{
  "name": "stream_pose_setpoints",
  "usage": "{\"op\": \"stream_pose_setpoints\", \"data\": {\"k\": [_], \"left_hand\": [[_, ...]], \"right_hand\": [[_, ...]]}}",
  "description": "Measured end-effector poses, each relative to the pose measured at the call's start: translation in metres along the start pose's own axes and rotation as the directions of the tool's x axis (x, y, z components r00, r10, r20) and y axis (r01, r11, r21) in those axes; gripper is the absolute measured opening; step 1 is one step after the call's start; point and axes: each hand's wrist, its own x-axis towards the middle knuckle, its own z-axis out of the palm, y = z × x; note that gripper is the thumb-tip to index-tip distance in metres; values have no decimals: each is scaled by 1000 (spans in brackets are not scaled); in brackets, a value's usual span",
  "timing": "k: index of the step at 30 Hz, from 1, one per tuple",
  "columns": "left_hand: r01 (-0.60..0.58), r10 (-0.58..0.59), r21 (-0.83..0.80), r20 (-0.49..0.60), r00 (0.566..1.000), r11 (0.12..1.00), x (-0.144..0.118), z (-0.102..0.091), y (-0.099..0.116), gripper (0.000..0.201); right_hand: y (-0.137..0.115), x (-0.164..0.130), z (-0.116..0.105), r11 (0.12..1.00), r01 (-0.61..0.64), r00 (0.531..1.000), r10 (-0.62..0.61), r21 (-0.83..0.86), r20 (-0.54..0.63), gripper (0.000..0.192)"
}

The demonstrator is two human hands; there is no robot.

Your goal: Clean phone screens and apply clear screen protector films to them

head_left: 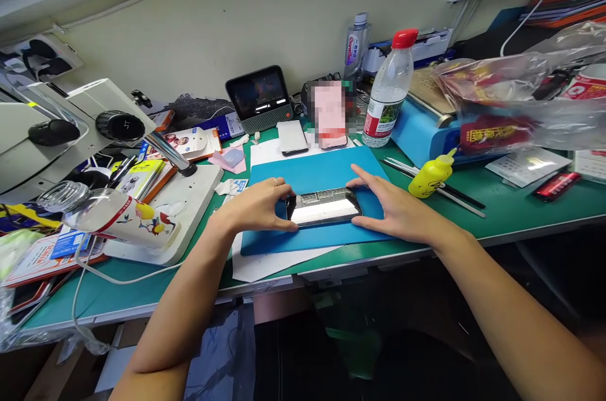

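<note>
A smartphone (324,208) lies lengthwise across a blue mat (312,170), its glossy dark face reflecting a bright band of light. My left hand (255,205) grips its left end, the thumb along the near corner and the bent fingers at the far corner. At the opposite end, my right hand (395,204) has its thumb on the near corner and a finger at the far one, while the index finger points up and away. White paper (279,263) shows beneath the mat's edges.
Behind the mat are a white phone-sized slab (292,137), a smart display (259,98) and a red-capped water bottle (389,91). On the right lie a yellow squeeze bottle (432,175), thin tools (466,200) and a blue machine (421,129). A microscope stand (189,211) and jar (127,218) occupy the left.
</note>
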Motion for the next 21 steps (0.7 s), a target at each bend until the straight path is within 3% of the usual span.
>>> {"op": "stream_pose_setpoints", "data": {"k": [21], "left_hand": [[6,-5,-39,11,1000,999,1,0,-4,61]], "right_hand": [[-5,3,-4,999,-33,998,33,6,53,87]]}}
